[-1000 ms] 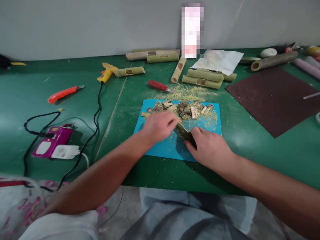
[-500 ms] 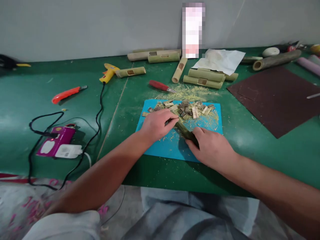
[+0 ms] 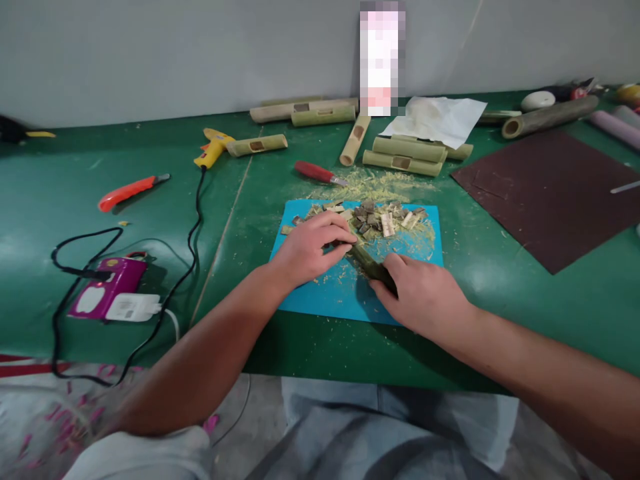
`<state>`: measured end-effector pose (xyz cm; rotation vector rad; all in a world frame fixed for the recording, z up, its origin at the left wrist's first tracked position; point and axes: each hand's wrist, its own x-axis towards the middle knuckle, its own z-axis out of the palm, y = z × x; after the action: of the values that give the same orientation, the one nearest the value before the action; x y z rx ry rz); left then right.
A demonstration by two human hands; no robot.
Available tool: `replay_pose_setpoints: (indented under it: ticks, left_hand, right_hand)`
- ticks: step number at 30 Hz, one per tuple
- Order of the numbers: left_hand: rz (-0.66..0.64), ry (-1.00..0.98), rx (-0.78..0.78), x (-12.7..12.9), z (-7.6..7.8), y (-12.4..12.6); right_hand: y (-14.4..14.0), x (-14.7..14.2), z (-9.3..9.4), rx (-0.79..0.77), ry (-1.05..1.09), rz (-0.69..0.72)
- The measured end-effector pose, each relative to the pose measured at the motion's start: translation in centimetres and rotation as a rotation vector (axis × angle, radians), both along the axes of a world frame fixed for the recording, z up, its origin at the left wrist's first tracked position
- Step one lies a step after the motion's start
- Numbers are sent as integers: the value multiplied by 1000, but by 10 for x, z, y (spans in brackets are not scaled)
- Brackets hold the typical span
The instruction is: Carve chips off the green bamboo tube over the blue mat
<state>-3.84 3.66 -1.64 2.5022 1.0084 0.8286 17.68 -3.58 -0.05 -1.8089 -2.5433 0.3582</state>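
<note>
A plain grey wall point(image 3: 150, 53) backs a long green workbench point(image 3: 75, 200), its top dusted with pale shavings. At right lies a dark brown sheet point(image 3: 550, 193); in the middle, a blue cutting mat point(image 3: 320, 300) carries a heap of small cut bamboo chips point(image 3: 380, 219). Bamboo tubes point(image 3: 405, 155), some with square notches, lie along the back edge beside a crumpled white paper point(image 3: 435, 119). A black cable point(image 3: 193, 220) runs from a yellow glue gun point(image 3: 213, 147) toward a purple device point(image 3: 107, 293) with a white plug. An orange utility knife point(image 3: 127, 191) and a red-handled knife point(image 3: 317, 173) lie apart on the bench. No lettering can be read; a blurred patch stands at the wall. On the mat, the right hand point(image 3: 425, 300) closes around the near end of a dark green bamboo piece point(image 3: 367, 261), pinning it flat. The left hand point(image 3: 310, 250) curls its fingers tight over the piece's far end, seemingly on a small tool too hidden to make out.
</note>
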Motion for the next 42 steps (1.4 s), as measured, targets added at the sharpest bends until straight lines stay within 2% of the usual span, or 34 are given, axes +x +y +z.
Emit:
replay_pose_setpoints:
  ticks: [6, 8, 10, 12, 14, 18, 22, 25, 30, 33, 39, 42]
  left_hand:
    - [-16, -53, -48, -2, 2, 2]
    - [53, -80, -54, -1, 1, 1]
    - [199, -166, -74, 0, -1, -1]
    - [338, -304, -166, 3, -4, -3]
    - [406, -435, -310, 7, -5, -3]
    - [450, -581, -532, 14, -5, -2]
    - [441, -553, -623, 16, -4, -2]
    - [413, -484, -583, 14, -4, -4]
    - [385, -372, -348, 10, -4, -7]
    - [362, -347, -260, 10, -3, -9]
    - [367, -434, -337, 10, -6, -8]
    - [345, -362, -308, 9, -7, -6]
  right_hand:
    - [-1, 0, 1, 1, -20, -2]
    - [-1, 0, 1, 3, -21, 3]
    - [-1, -1, 1, 12, -17, 6]
    - [-1, -1, 1, 15, -15, 5]
    - [0, -1, 1, 11, -17, -2]
    - [0, -1, 3, -8, -26, -13]
    - [0, -1, 4, -12, -27, -7]
    - [0, 0, 2, 3, -30, 5]
    - [-1, 1, 1, 9, -28, 2]
    - [-1, 1, 2, 4, -21, -2]
    - [0, 1, 1, -1, -25, -4]
    - [0, 2, 0, 10, -22, 1]
